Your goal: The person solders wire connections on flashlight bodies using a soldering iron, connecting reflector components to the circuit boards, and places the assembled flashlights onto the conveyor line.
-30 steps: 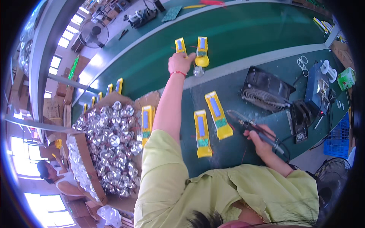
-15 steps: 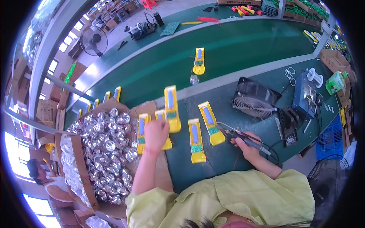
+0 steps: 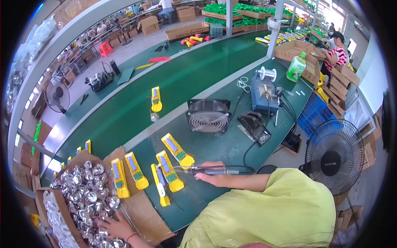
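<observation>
My left hand [image 3: 115,228] lies with spread fingers on a heap of shiny silver reflector cups [image 3: 89,194] in a cardboard box. In my right hand [image 3: 213,177] is a soldering iron [image 3: 217,170], its tip pointing left at the lower part of a yellow flashlight housing [image 3: 169,171]. That housing has a purple-blue cell and a green circuit board in it. Close by lie a narrow housing seen edge-on [image 3: 160,188] and another housing [image 3: 178,151] nearer the conveyor. Two more housings, a left one [image 3: 120,177] and a right one [image 3: 137,171], rest by the cardboard flap.
A small black fan [image 3: 209,115], an iron stand [image 3: 254,126] and a blue soldering station [image 3: 263,96] with a wire spool stand beyond my right hand. On the green conveyor [image 3: 124,103] is a housing with a reflector [image 3: 155,117]. A floor fan [image 3: 333,159] stands at right.
My view has swung right. My left hand has gone from the yellow housings to the reflector heap. The soldering iron, still in my right hand, now has its tip at a housing.
</observation>
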A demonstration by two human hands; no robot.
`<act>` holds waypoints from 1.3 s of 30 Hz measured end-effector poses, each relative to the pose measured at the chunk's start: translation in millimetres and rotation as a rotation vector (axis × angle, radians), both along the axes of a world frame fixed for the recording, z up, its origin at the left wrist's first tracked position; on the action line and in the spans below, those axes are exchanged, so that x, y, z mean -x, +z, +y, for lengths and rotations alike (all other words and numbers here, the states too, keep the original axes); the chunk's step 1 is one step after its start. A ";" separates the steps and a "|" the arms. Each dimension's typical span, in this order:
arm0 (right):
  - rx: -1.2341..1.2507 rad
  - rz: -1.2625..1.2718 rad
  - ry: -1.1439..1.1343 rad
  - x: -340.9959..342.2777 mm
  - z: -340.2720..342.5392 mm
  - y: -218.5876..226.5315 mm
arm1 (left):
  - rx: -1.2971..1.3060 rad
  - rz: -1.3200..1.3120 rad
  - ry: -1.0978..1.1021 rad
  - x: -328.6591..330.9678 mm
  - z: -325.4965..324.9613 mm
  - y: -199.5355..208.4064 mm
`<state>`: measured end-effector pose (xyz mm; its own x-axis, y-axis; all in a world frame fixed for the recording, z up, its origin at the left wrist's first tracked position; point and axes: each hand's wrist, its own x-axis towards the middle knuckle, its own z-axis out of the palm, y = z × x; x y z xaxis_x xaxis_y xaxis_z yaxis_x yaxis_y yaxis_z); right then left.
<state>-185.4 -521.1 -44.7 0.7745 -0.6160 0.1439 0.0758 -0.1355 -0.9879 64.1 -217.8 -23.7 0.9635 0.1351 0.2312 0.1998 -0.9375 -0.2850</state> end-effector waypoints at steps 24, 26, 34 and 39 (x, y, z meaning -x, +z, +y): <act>-0.114 -0.061 0.063 -9.1 30.7 9.5 | 0.590 -0.230 -0.751 59.4 9.8 -14.7; -0.132 -0.062 0.068 -3.8 32.6 10.6 | 0.420 -0.256 -0.613 50.8 -4.0 -11.2; -0.033 -0.104 0.093 -0.6 35.5 13.3 | 0.859 0.177 -0.606 30.4 -11.9 -14.1; -0.125 -0.029 0.029 3.7 25.5 5.2 | 1.078 0.160 -0.830 68.8 -43.7 -3.4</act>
